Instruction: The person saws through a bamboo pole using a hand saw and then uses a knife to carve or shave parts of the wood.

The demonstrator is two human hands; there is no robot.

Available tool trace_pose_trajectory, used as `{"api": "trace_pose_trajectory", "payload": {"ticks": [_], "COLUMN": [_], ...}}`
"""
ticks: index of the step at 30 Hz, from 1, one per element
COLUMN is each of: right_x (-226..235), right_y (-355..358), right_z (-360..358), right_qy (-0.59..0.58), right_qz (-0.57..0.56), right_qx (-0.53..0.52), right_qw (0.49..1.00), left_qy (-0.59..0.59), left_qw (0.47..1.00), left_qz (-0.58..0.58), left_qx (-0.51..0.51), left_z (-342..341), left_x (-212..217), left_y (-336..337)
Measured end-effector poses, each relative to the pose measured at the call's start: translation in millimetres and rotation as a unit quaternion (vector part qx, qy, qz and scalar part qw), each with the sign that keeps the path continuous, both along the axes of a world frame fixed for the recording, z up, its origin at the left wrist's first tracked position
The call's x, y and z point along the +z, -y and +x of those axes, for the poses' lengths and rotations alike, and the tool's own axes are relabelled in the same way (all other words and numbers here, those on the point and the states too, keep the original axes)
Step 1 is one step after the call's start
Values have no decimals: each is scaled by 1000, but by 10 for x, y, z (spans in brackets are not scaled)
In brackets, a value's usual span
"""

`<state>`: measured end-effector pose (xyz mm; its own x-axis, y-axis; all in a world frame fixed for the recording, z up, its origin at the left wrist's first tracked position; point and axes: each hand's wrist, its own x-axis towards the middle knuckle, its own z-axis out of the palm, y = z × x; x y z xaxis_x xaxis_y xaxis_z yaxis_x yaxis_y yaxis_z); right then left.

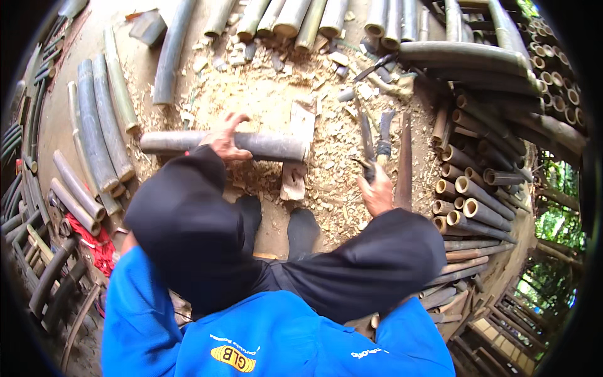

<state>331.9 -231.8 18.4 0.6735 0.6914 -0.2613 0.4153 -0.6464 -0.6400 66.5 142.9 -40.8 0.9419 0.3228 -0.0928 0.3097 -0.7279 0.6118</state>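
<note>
I look down on a brown floor (143,74) strewn with pale wood shavings (339,204). At 3 o'clock I have a large stack of grey and tan bamboo poles (480,217), many with open round ends facing inward. At 12 o'clock a row of grey-green bamboo tubes (293,15) points toward me.

The thick grey-brown bamboo tube (276,146) lies crosswise at about 10 o'clock. My left hand (224,141) rests on it near its middle, fingers spread and that grip open; the tube runs out from it to 9 and 3 o'clock. From my right grip, the tube's near end lies at 10 o'clock, well apart.

A long dark-brown tapering slat (405,160) lies just beside my right hand (377,193), at its 1 o'clock. A pale flat wooden plank (293,182) crosses beneath the tube's right end.

My right hand meets the dark handle of a narrow metal-bladed knife (366,135), the blade toward 12 o'clock; blur leaves me unable to tell whether that grip is closed around it.
</note>
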Motion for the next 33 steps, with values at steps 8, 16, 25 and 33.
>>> {"api": "trace_pose_trajectory", "payload": {"ticks": [8,16,25,33], "right_x": [630,1970,1766,1847], "right_y": [1699,1000,713,205], "right_z": [-147,-1652,-1584,-1508], "right_qy": [-66,-342,-241,-153], "right_qz": [-28,162,38,93], "right_qx": [-355,-310,-118,6], "right_qw": [932,872,963,984], "left_qy": [107,-143,-132,-108], "left_qw": [960,936,945,943], "left_qz": [-100,-218,-128,-22], "left_qx": [238,-238,-269,-313], "left_z": [-373,-411,-228,-696], "left_x": [1897,2538,2551,2176], "left_y": [-674,1269,1322,1248]}}
